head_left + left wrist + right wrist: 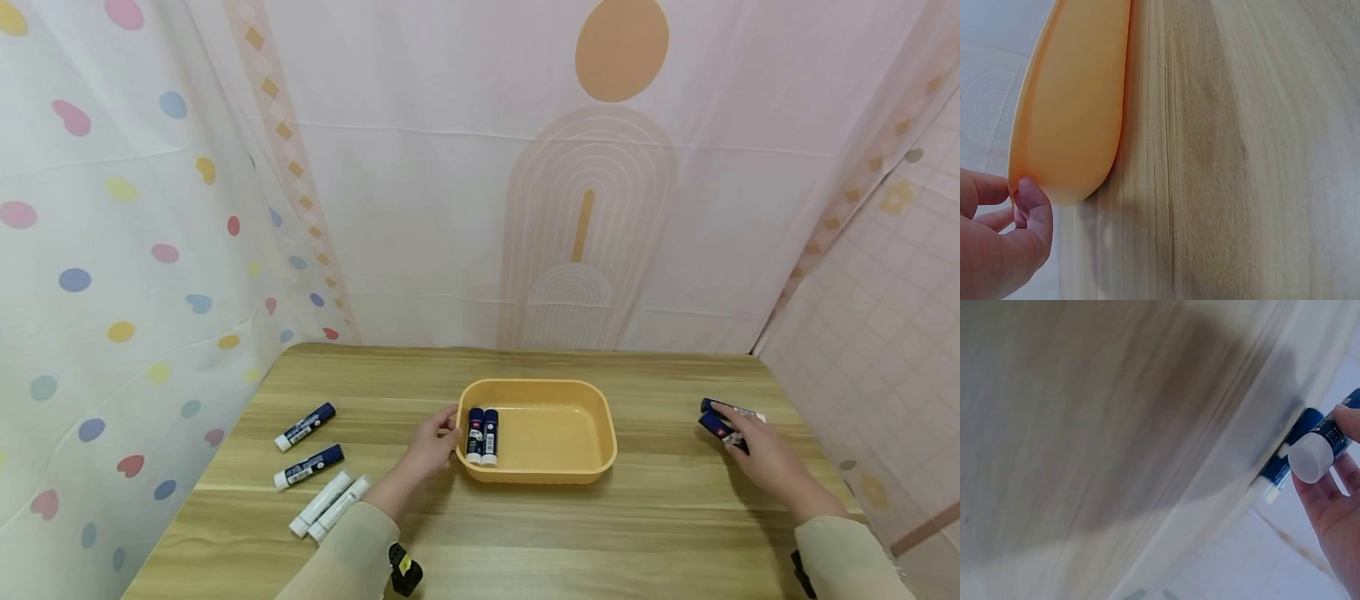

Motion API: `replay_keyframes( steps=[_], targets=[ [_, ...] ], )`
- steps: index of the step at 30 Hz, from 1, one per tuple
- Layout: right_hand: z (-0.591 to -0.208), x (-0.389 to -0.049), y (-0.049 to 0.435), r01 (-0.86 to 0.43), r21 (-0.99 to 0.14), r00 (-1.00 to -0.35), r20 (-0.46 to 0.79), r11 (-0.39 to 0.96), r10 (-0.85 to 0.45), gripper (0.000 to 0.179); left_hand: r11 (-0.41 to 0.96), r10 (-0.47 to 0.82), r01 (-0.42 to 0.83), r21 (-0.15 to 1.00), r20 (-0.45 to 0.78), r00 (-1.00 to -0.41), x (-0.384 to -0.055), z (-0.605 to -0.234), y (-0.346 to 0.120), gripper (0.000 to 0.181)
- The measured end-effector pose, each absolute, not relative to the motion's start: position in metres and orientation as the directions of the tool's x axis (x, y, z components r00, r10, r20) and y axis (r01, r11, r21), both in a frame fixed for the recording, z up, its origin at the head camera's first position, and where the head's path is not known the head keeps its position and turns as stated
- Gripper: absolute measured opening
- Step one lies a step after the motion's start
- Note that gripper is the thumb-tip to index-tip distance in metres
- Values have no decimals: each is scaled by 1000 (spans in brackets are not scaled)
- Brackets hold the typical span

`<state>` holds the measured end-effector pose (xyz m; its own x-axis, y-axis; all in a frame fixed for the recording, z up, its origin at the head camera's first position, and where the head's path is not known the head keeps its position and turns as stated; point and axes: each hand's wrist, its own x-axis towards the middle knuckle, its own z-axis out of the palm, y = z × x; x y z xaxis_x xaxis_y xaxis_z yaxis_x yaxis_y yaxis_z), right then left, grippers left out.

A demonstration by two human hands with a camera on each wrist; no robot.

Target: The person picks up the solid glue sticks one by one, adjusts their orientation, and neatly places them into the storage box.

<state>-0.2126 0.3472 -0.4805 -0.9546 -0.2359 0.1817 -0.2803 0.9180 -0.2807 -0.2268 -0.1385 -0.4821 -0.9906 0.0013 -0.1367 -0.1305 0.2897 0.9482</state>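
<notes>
My left hand (pixel 433 443) pinches the left rim of a yellow plastic tray (pixel 536 477); in the left wrist view the thumb (pixel 1034 203) presses on the tray's outer wall. Two navy glue sticks (pixel 476 433) with white bases lie side by side at the left end inside the tray. Over at the right, my right hand (pixel 765 454) grips a navy glue stick (pixel 718 428) between thumb and fingers. In the right wrist view its white end (pixel 1310 459) faces the camera. Just behind it another navy glue stick (pixel 1294 440) lies on the table, partly covered by the hand in the head view.
On the table's left side lie two navy glue sticks (pixel 305 427) and, nearer to me, two white tubes (pixel 321 502) next to my left forearm. The wooden table (pixel 570 533) ends at patterned curtains (pixel 420 208) behind and on both sides.
</notes>
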Motion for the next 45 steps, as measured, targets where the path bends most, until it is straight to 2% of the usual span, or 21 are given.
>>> replay_keyframes(
  steps=[8,22,30,35,39,45],
  targets=[
    [-478,-215,333,-285,-312,-954,188,907,-235,66,284,1,-131,950,-137,-991,-227,-483,-139,47],
    [-467,-219,314,-207,-552,-978,90,807,-190,65,284,-5,-134,949,-139,-990,-227,-484,-138,47],
    [-464,-222,304,-122,-636,-991,37,762,-127,70,280,-4,-139,950,-144,-990,-226,-482,-137,47],
    [-460,-223,292,-60,-738,-993,-22,672,-112,71,274,-5,-139,952,-143,-990,-225,-481,-137,47],
    [-458,-225,278,47,-820,-990,-115,571,-83,74,274,-6,-144,951,-148,-989,-226,-482,-138,47],
    [-456,-230,253,169,-889,-972,-221,425,-75,77,285,-8,-143,948,-147,-989,-227,-483,-138,47]
  ],
)
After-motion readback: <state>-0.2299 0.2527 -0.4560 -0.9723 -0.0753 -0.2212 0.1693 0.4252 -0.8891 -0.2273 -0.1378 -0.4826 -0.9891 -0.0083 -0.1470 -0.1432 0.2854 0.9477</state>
